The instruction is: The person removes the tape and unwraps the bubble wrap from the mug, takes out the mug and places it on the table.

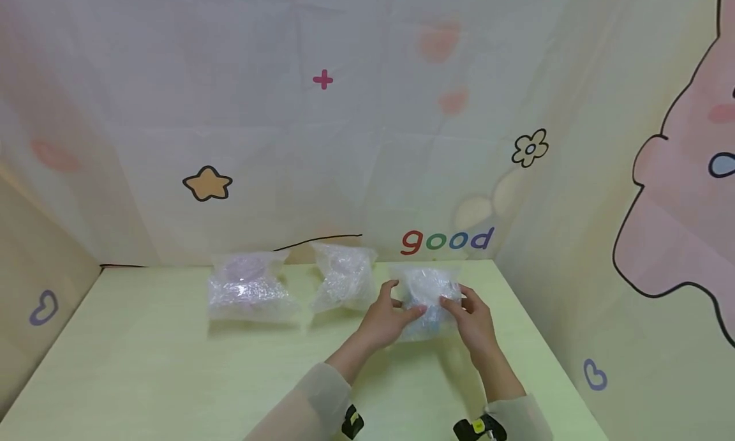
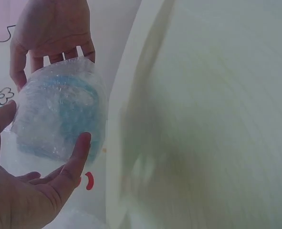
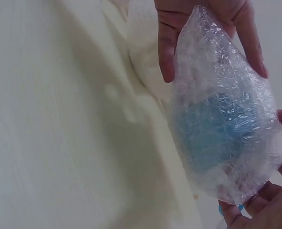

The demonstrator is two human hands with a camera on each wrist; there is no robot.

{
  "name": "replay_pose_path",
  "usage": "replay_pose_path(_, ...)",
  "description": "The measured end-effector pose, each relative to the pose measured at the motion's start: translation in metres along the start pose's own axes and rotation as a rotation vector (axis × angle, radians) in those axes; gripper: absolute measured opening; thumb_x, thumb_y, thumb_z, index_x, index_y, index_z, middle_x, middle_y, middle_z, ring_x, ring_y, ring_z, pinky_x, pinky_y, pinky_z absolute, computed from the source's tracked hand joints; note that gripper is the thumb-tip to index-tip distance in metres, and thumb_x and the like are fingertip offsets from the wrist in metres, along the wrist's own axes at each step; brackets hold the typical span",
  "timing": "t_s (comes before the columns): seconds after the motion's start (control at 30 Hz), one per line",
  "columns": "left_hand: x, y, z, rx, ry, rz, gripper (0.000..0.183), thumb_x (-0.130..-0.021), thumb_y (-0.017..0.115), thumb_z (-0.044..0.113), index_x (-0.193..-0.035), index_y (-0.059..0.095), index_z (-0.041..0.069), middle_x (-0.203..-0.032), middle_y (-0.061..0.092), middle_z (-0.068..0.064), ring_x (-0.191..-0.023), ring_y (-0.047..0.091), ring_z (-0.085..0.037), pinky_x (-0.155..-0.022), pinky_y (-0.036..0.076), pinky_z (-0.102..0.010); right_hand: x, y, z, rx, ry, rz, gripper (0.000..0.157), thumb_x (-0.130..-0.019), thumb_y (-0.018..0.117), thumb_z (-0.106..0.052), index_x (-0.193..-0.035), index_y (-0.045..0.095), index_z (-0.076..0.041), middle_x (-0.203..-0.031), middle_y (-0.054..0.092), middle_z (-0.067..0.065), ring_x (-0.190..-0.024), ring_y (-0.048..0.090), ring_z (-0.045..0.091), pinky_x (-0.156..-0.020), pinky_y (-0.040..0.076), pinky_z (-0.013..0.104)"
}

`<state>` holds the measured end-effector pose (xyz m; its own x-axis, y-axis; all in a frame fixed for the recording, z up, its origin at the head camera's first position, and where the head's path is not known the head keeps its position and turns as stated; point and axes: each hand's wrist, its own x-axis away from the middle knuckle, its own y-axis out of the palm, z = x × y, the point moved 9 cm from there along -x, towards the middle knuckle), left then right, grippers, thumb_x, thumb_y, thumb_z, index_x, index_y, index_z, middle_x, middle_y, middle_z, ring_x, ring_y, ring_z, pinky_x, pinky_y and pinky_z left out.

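Observation:
A bubble-wrap bag (image 1: 429,291) with something light blue inside is between my two hands at the right back of the table. My left hand (image 1: 383,318) holds its left side, the thumb lying over the near face. On the opposite side my right hand (image 1: 475,318) grips it, thumb in front and fingers at the side edge. The blue shape shows through the clear plastic in the left wrist view, where the bag (image 2: 59,112) is above the table's surface. What the blue thing is stays blurred by the wrap. Its shadow falls on the table below.
Two more bubble-wrapped bags stand along the back of the table (image 1: 172,364): a pinkish one (image 1: 247,288) at the left and a clear whitish one (image 1: 344,278) in the middle. A printed cloth wall (image 1: 258,109) rises behind, with side walls left and right.

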<state>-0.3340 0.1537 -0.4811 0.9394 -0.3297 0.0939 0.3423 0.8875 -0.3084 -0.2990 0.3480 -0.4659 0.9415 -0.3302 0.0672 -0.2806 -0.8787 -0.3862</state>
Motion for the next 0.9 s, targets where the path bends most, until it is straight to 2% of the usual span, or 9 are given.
replay_pose_path(0.17,0.014,-0.004,-0.003,-0.010,0.022,-0.006,0.093,-0.088,0.076,0.058,-0.159,0.029,0.019,-0.136,0.065,-0.016,-0.116,0.067,-0.032,-0.096,0.055,-0.051,0.016,-0.001,-0.005,-0.001,-0.023,-0.004,0.053,-0.100,0.067,-0.034,-0.148,0.052,-0.018,-0.132,0.063,0.016,-0.110,0.057,0.020,-0.097,0.045,0.034)
replay_pose_path(0.5,0.040,-0.012,-0.005,-0.061,0.067,-0.024,0.097,-0.085,0.075,0.065,-0.156,0.032,0.016,-0.129,0.069,-0.011,-0.114,0.068,-0.030,-0.094,0.054,-0.050,0.044,0.003,-0.004,-0.030,-0.012,-0.030,0.055,-0.099,0.068,-0.035,-0.147,0.047,-0.018,-0.144,0.058,0.018,-0.125,0.059,0.029,-0.110,0.047,0.051)
replay_pose_path(0.63,0.049,-0.017,-0.008,-0.076,0.060,-0.022,0.100,-0.083,0.078,0.065,-0.155,0.029,0.016,-0.127,0.071,-0.009,-0.112,0.068,-0.029,-0.092,0.054,-0.049,0.055,0.007,-0.002,-0.069,-0.017,-0.039,0.053,-0.098,0.071,-0.033,-0.144,0.048,-0.018,-0.139,0.063,0.016,-0.116,0.063,0.022,-0.104,0.050,0.040)
replay_pose_path(0.77,0.061,-0.024,-0.013,-0.071,0.055,-0.037,0.112,-0.081,0.080,0.063,-0.160,0.016,0.017,-0.126,0.072,-0.010,-0.111,0.070,-0.030,-0.095,0.053,-0.052,0.065,0.014,0.000,-0.117,-0.016,-0.051,0.054,-0.096,0.074,-0.030,-0.141,0.046,-0.016,-0.134,0.067,0.014,-0.106,0.066,0.015,-0.096,0.051,0.032)
replay_pose_path(0.9,0.072,-0.028,-0.020,-0.072,0.060,-0.062,0.121,-0.082,0.081,0.062,-0.164,0.004,0.016,-0.128,0.072,-0.012,-0.102,0.073,-0.027,-0.096,0.054,-0.056,0.074,0.023,0.002,-0.142,-0.004,-0.067,0.057,-0.094,0.077,-0.030,-0.138,0.043,-0.015,-0.130,0.068,0.014,-0.104,0.067,0.015,-0.090,0.052,0.029)
